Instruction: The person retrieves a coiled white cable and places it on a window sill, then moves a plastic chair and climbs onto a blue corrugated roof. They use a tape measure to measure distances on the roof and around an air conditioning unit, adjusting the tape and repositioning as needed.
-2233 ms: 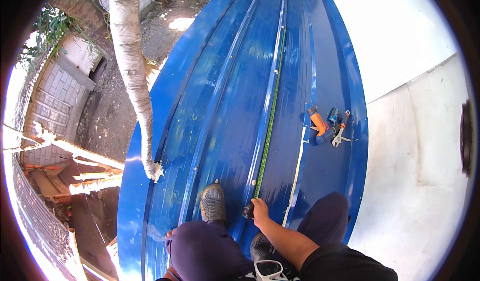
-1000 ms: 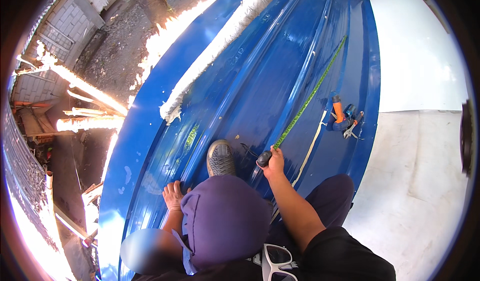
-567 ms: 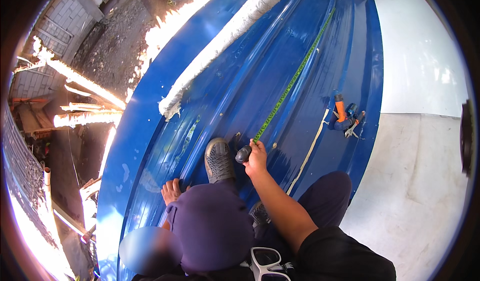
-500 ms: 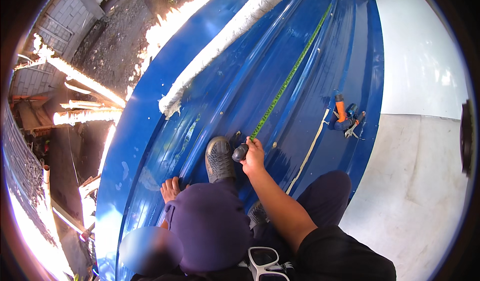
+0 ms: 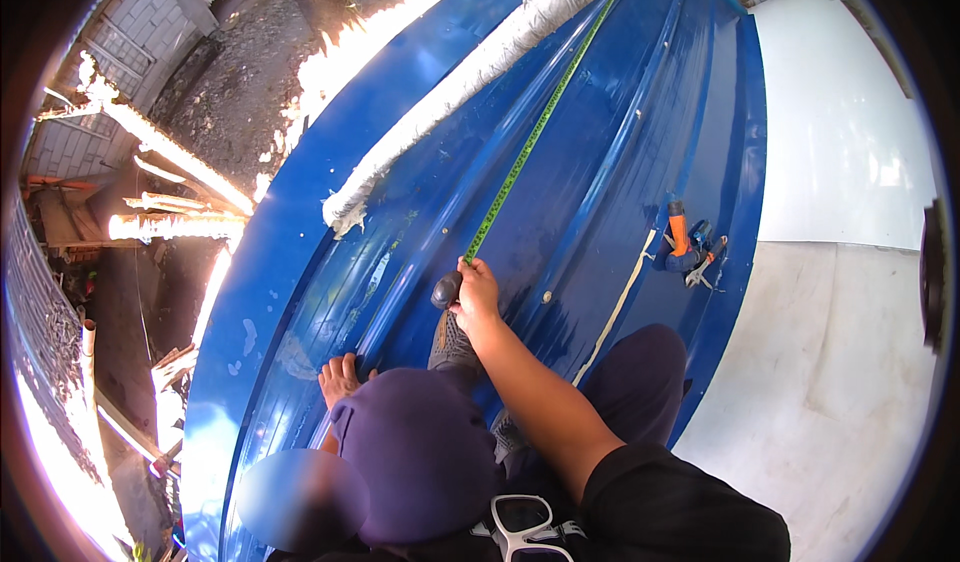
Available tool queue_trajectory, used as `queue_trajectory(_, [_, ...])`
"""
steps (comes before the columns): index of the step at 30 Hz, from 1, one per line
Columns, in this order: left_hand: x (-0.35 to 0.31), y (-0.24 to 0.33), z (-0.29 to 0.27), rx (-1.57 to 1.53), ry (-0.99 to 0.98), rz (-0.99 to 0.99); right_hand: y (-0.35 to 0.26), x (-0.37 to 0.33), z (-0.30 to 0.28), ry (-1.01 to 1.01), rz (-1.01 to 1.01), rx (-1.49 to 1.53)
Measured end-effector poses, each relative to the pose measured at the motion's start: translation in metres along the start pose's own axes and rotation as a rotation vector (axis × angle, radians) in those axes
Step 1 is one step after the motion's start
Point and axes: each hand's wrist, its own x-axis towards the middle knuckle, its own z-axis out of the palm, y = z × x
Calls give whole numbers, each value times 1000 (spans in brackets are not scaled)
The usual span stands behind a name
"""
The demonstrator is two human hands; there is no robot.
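My right hand (image 5: 478, 290) is closed around the dark, rounded case of a tape measure (image 5: 447, 290), above my left shoe (image 5: 455, 347). Its green blade (image 5: 520, 162) runs out across the blue ribbed metal sheet (image 5: 560, 212) to the far side, passing close to the long white wrapped roll (image 5: 430, 127). Down on the left, my left hand (image 5: 341, 377) rests on a rib of the sheet, fingers forward and thumb apart. A dark patch between thumb and fingers is too unclear to name. My raised left knee (image 5: 420, 452) covers much of that forearm.
An orange and black tool (image 5: 680, 232) and a metal hand tool (image 5: 700, 274) lie to the right, beside a pale strip (image 5: 622, 310). Past the right edge is a whitish surface (image 5: 830, 342). Off the left edge, wooden poles (image 5: 180, 162) stand over lower ground.
My right hand has shifted left with the tape measure, now over my left shoe. The green blade has swung left across the ribs. My left hand stays in place.
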Motion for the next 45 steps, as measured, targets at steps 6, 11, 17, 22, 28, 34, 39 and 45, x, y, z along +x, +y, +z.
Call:
queue_trajectory(6, [1,1,1,-6,0,-7,4,10,5,24,-7,19])
queue_trajectory(11, [0,3,3,-29,29,-9,14,13,5,45,-5,25])
queue_trajectory(17, [0,4,2,-34,27,-2,18,16,2,54,-7,13])
queue_trajectory(22, [0,6,1,-22,40,-2,21,17,3,57,-14,40])
queue_trajectory(28, [0,6,2,-27,56,7,25,19,3,75,-17,31])
queue_trajectory(34, [0,4,4,-17,64,10,26,16,2,37,28,56])
queue_trajectory(39, [0,3,5,-22,94,29,28,10,6,26,39,40])
queue_trajectory(45, [1,0,11,-21,124,52,25,16,9,25,87,-6])
